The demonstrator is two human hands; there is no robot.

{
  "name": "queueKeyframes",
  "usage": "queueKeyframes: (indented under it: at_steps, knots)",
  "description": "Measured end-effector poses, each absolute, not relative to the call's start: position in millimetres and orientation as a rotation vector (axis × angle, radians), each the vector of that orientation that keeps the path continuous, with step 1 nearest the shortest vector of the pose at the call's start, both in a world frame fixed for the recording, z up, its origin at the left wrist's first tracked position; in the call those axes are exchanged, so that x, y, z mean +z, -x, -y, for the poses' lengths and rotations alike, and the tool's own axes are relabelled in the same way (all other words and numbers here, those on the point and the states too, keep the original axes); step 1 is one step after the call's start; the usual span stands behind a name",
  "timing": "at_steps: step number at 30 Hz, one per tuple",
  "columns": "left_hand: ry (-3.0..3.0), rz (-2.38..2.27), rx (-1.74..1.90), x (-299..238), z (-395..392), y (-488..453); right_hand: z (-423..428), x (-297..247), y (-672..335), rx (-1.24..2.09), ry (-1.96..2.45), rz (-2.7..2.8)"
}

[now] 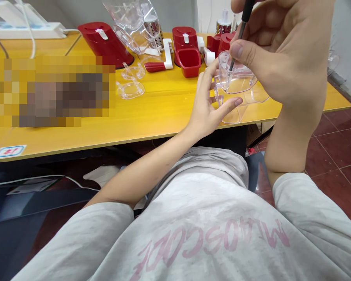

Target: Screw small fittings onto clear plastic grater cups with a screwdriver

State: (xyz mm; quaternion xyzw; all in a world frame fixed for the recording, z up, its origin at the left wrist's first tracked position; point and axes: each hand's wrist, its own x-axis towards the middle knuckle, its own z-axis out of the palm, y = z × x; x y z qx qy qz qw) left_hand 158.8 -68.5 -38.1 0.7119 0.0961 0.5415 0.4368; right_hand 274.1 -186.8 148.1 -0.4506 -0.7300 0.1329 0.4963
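Note:
My left hand [207, 103] grips a clear plastic housing [236, 84] from the left, fingers curled round its side, at the front edge of the yellow table [152, 113]. My right hand [276, 43] is closed on a thin black-handled screwdriver [242, 27], whose tip goes down into the top opening of the housing. Both forearms come up from my lap; I wear a light grey shirt.
Red plastic parts [105, 41] and a red box [188, 52] lie at the back of the table with clear plastic pieces [130, 80], metal drums [224, 25] and a white power strip [26, 29]. A blurred patch covers the left. Red floor tiles lie to the right.

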Motion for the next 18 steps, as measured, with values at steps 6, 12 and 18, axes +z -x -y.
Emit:
queueKeyframes:
  at_steps: [6,12,18]
  knots:
    - [-1.758,-0.197,1.349,-36,69,-158,175,145,-268,0.322,1.049,1.758]
    - [-1.700,-0.244,1.332,-27,78,-157,166,133,-270,0.287,1.008,1.754]
    - [-1.785,-0.187,1.263,-18,92,-142,148,117,-297,0.218,0.921,1.757]
